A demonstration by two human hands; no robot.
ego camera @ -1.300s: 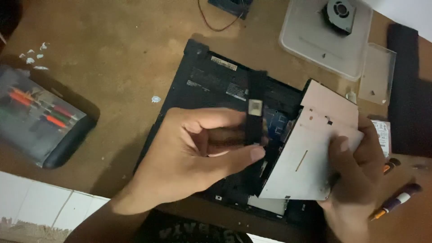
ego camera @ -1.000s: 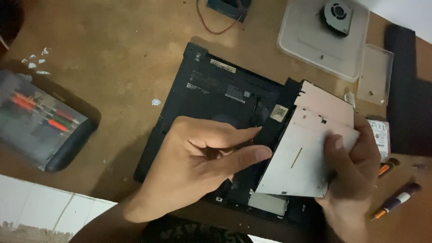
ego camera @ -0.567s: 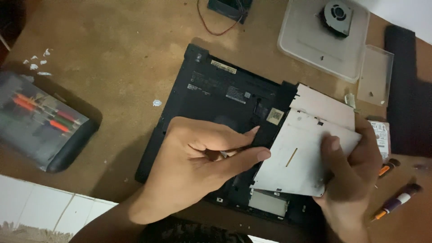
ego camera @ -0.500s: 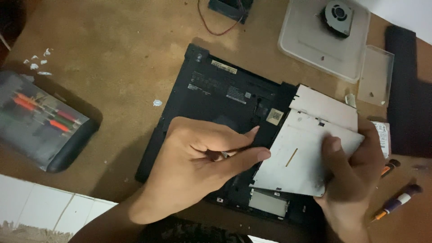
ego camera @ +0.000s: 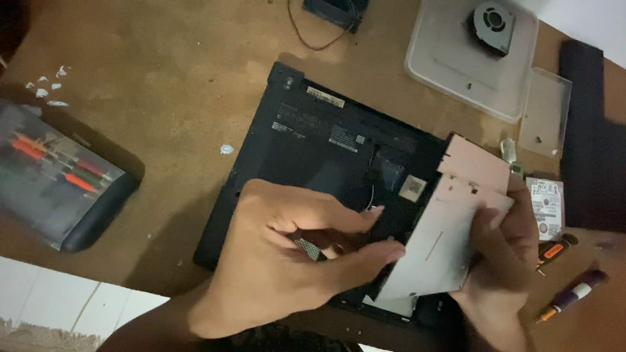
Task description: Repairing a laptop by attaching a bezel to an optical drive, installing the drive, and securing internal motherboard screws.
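Note:
A black laptop (ego camera: 326, 146) lies bottom side up on the brown table. A flat silver optical drive (ego camera: 447, 231) sits tilted at the laptop's right side, partly in its bay. My right hand (ego camera: 505, 261) grips the drive's outer right edge, thumb on top. My left hand (ego camera: 293, 261) rests over the laptop's near middle, its fingers closed on a small dark strip, with the index fingertip touching the drive's left edge. The laptop's near part is hidden under my hands.
A dark case of screwdriver bits (ego camera: 59, 189) lies at the left. A white tray (ego camera: 450, 62) holding a cooling fan (ego camera: 492, 23) stands at the back right. A clear lid (ego camera: 544, 111), a black battery (ego camera: 590, 130), a hard drive (ego camera: 546, 205) and screwdrivers (ego camera: 574, 296) lie to the right.
The black strip my left hand held raised has come down under the hand. The silver drive has shifted slightly in my right hand's grip.

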